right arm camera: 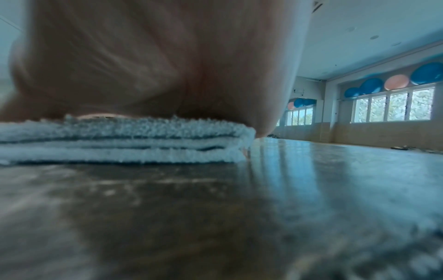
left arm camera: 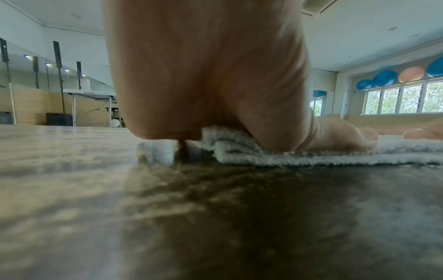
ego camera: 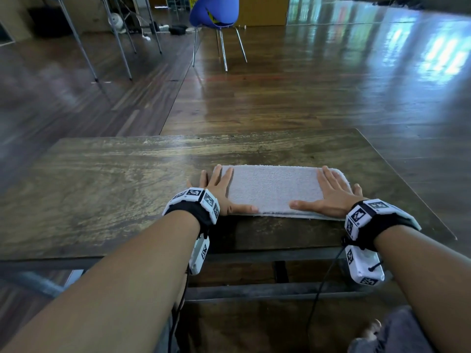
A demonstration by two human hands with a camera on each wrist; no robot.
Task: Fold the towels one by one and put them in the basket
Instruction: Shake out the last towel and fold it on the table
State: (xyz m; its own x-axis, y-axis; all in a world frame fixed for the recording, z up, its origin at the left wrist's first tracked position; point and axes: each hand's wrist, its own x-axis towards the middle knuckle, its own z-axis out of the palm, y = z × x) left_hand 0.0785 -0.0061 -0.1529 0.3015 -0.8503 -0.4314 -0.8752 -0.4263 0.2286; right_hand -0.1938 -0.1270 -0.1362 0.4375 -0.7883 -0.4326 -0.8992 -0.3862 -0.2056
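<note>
A pale grey towel [ego camera: 275, 188] lies folded into a long strip on the wooden table [ego camera: 102, 179], right of centre. My left hand [ego camera: 219, 189] lies flat on its left end, fingers straight and thumb along the near edge. At the right end my right hand [ego camera: 331, 193] presses down flat, thumb pointing left. The left wrist view shows the towel [left arm camera: 311, 157] in stacked layers under the palm [left arm camera: 215, 75]. Seen from the right wrist, the towel [right arm camera: 120, 140] also shows several layers beneath the hand [right arm camera: 155, 56]. No basket is in view.
Bare tabletop stretches to the left and beyond the towel. The table's far edge [ego camera: 204, 136] drops to a glossy wooden floor. A blue chair [ego camera: 215, 11] stands farther back, with metal table legs [ego camera: 119, 42] at the far left.
</note>
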